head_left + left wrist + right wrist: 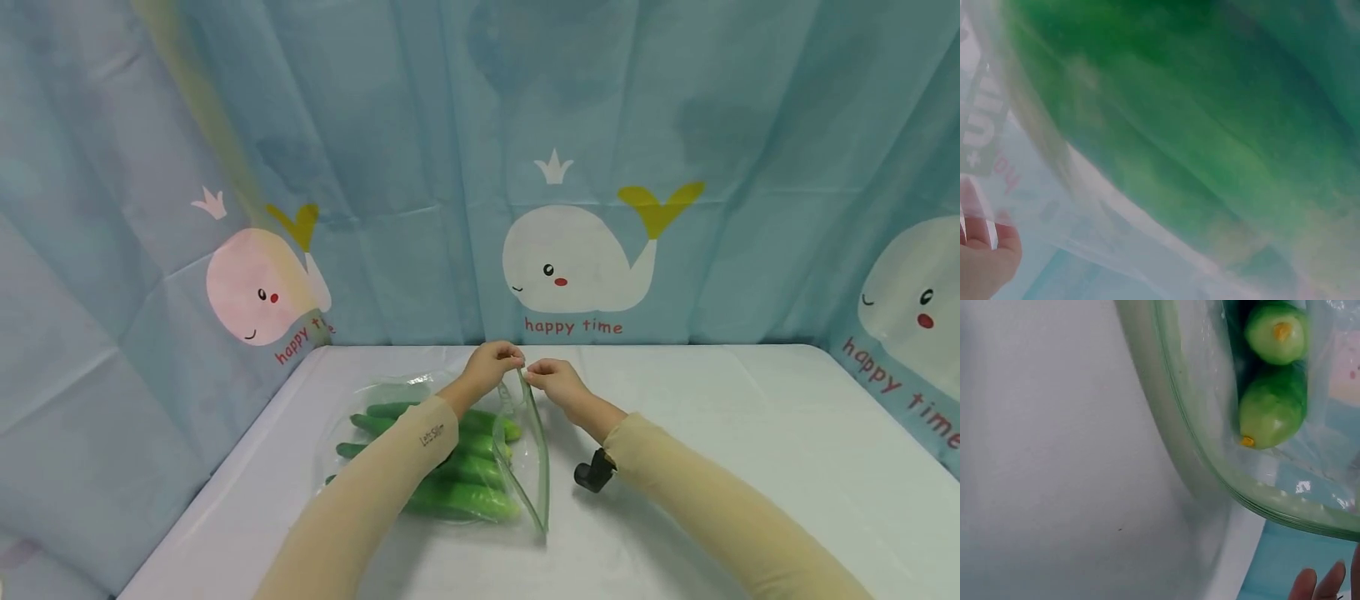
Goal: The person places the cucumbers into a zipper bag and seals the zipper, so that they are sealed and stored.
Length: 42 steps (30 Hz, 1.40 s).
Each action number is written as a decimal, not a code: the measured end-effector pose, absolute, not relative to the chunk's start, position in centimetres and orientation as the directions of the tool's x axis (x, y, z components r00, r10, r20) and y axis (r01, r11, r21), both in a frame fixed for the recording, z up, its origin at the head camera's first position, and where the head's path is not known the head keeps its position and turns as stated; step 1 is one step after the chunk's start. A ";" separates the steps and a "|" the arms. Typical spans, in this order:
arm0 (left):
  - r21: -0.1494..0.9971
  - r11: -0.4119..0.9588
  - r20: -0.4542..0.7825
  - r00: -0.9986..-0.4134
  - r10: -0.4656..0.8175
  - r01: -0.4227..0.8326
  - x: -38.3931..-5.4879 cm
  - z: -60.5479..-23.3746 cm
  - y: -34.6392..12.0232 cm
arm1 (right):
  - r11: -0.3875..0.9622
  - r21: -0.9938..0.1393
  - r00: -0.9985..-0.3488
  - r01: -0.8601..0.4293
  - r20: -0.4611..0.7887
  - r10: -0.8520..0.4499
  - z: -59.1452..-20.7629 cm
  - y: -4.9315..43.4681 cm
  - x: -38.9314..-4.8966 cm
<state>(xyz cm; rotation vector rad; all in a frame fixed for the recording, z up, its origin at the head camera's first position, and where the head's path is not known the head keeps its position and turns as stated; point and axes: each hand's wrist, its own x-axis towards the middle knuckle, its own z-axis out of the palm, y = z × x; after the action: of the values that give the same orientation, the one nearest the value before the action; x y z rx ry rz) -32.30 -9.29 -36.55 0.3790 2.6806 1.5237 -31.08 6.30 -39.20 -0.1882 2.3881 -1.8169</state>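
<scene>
A clear zip bag (536,467) with a green-edged mouth lies on its side, its mouth facing right and gaping. Inside are several green cucumbers (465,498), side by side, stem tips to the left; two blunt ends show through the mouth in the right wrist view. My left hand (489,367) reaches over the bag and pinches the far end of its mouth. Just right of it, my right hand (561,385) pinches the green edge at that same end. In the left wrist view, the left hand (988,265) appears at the lower left beyond the blurred plastic.
The white table (712,433) extends to the right of the bag. Behind it hangs a blue curtain (405,250) printed with whales. A black wrist-camera mount (595,472) juts from under my right sleeve, close to the tabletop.
</scene>
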 end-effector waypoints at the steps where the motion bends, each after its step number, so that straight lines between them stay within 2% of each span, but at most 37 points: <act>1: 0.854 0.486 0.087 -0.972 0.217 0.185 -32.4 -36.6 -9.2 | 0.265 -0.964 -0.984 -0.024 -0.024 -0.177 -39.2 6.2 -31.0; 5: 0.867 0.481 0.069 -0.986 0.150 0.134 -32.4 -36.5 -9.0 | 0.296 -0.955 -0.985 -0.019 -0.033 -0.169 -39.3 6.1 -30.5; 8: 0.863 0.492 0.055 -0.990 0.128 0.112 -32.3 -36.2 -9.1 | 0.327 -0.945 -0.979 0.026 -0.090 -0.184 -39.4 6.5 -30.2; 14: 0.872 0.477 0.023 -0.982 0.185 0.110 -32.2 -35.6 -9.2 | 0.340 -0.932 -0.955 0.129 -0.209 -0.210 -38.8 7.0 -30.2; 17: 0.875 0.472 0.021 -0.982 0.186 0.108 -32.2 -35.4 -8.9 | 0.326 -0.935 -0.954 0.141 -0.216 -0.208 -38.6 7.0 -30.4; 27: 0.870 0.491 0.053 -0.998 -0.025 0.034 -32.7 -35.1 -8.1 | 0.386 -0.918 -0.966 0.089 -0.174 -0.192 -38.9 6.7 -30.2; 42: 0.913 0.408 0.055 -0.994 -0.096 0.011 -32.9 -35.2 -8.0 | 0.403 -0.893 -0.942 0.201 -0.289 -0.170 -39.2 6.9 -28.8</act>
<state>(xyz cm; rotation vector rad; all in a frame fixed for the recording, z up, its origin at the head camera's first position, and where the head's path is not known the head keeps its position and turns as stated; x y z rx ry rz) -32.90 -7.98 -35.22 -0.0824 2.7166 1.7633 -28.85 6.87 -39.20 0.0271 2.3312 -1.5520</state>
